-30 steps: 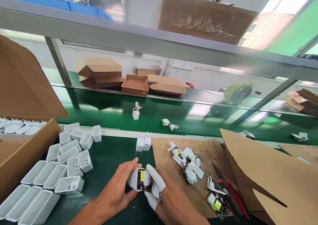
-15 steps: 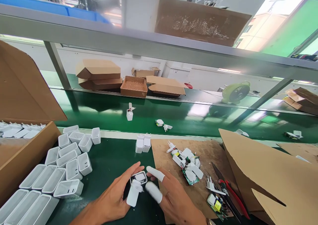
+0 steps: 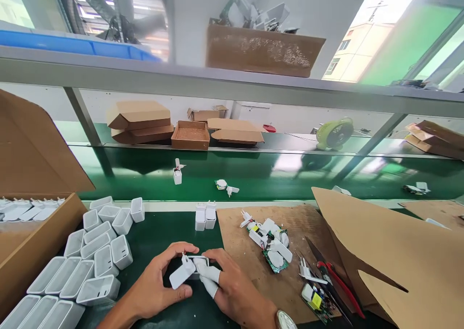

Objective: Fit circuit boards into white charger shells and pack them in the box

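Between my two hands is a white charger housing [image 3: 195, 275], with its flat plug cover [image 3: 181, 273] hanging out on the left side. My left hand [image 3: 154, 280] grips the housing, its index finger along the far edge and its thumb by the near side. White finger covers sheathe two fingers of my right hand [image 3: 239, 283], which press at the housing's opening while another finger rests on its far right corner. Those fingers hide what is inside. Just beyond stand a few finished-looking white chargers [image 3: 205, 216].
Many empty white housings [image 3: 97, 261] crowd the left, beside an open carton [image 3: 54, 242]. On a cardboard sheet [image 3: 232, 222] lie circuit boards [image 3: 271, 244] and red-handled pliers [image 3: 340, 285]. A raised cardboard flap [image 3: 391, 242] juts in at right. Behind runs a green belt [image 3: 275, 184].
My right hand's covered fingers have moved from beside the housing onto its opening. The housing and the plug cover have shifted slightly left. The camera view has tilted a little.
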Demonstrator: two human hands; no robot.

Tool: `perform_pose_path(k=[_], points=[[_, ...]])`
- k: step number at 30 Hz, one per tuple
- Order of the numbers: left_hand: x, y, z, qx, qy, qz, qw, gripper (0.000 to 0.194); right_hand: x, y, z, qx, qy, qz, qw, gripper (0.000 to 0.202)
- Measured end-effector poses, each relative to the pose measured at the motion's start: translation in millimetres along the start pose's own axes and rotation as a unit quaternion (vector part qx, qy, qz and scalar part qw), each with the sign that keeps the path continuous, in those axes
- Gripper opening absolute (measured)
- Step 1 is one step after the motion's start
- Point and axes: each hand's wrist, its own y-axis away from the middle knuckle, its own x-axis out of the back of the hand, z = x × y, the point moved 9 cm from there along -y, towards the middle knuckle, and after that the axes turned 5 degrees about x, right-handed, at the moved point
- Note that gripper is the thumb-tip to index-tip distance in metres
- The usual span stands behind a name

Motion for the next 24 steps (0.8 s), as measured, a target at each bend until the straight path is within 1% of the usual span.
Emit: perform_pose_path(k=[2, 4, 6, 9, 11, 14, 15, 17, 20, 22, 24], points=[[1.7, 1, 5, 0.000, 0.013, -0.019, 1.000, 0.071, 3, -1, 2, -0.038, -0.024, 0.017, 0.999, 0.045], [3.8, 2, 11, -0.003, 0.015, -0.028, 0.999, 0.072, 4, -2, 5, -0.064, -0.040, 0.029, 0.997, 0.041], [7.6, 1, 15, 0.002, 0.010, -0.018, 1.000, 0.059, 3, -4, 5, -0.060, -0.042, 0.034, 0.997, 0.034], [14.3, -4, 16, 0.027, 0.015, 0.014, 0.999, 0.038, 1, -5, 3, -0.036, -0.012, 0.030, 0.999, 0.027], [16.3, -7, 16, 0.035, 0.018, 0.028, 0.999, 0.032, 0, -3, 2, -0.023, 0.023, 0.018, 0.999, 0.030], [18.3, -11, 16, 0.035, -0.005, 0.058, 0.998, 0.027, -2, 6, 2, -0.014, 0.081, -0.006, 0.997, 0.046], [19.0, -12, 17, 0.036, -0.022, 0.072, 0.996, 0.027, -3, 9, 3, -0.013, 0.102, -0.015, 0.995, 0.049], [18.8, -14, 21, 0.036, -0.071, 0.102, 0.992, 0.028, -7, 13, 3, -0.007, 0.142, -0.041, 0.989, 0.045], [12.2, -19, 36, 0.018, -0.178, 0.136, 0.974, 0.032, -13, 14, 1, 0.010, 0.189, -0.075, 0.979, 0.037], [3.4, -24, 46, 0.005, -0.264, 0.143, 0.954, 0.034, -14, 12, 0, 0.015, 0.205, -0.089, 0.975, 0.043], [-5.5, -30, 52, 0.000, -0.327, 0.143, 0.934, 0.034, -15, 10, 1, 0.010, 0.210, -0.101, 0.972, 0.051]])
